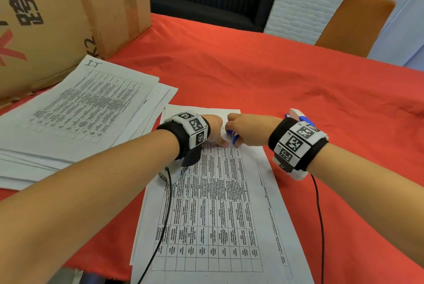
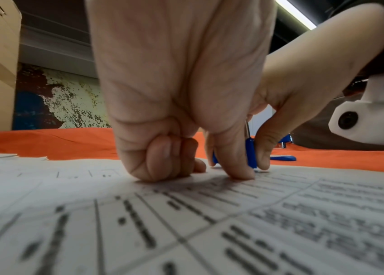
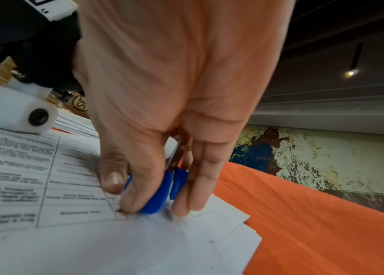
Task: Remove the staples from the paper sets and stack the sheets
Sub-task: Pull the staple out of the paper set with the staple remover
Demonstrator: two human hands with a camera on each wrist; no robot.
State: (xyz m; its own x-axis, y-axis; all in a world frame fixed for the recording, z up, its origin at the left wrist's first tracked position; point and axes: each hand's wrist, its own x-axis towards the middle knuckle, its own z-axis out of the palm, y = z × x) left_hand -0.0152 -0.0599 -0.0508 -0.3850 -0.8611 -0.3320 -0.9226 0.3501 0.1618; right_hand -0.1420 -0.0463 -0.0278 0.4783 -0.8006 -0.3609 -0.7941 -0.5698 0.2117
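Red-clothed desk (image 1: pixel 263 72), one paper set (image 1: pixel 213 203) laid out for unstapling.

Left hand (image 1: pixel 212 130), fingers curled under, presses knuckles and thumb on the set's far end, likely to pin the sheets. Right hand (image 1: pixel 243 130) pinches a blue staple remover (image 3: pixel 160 193) tip-down at the far corner, presumably where the staple sits; the staple itself cannot be made out. To the left a loose stack (image 1: pixel 75 114) waits beside a cardboard box (image 1: pixel 57 13).
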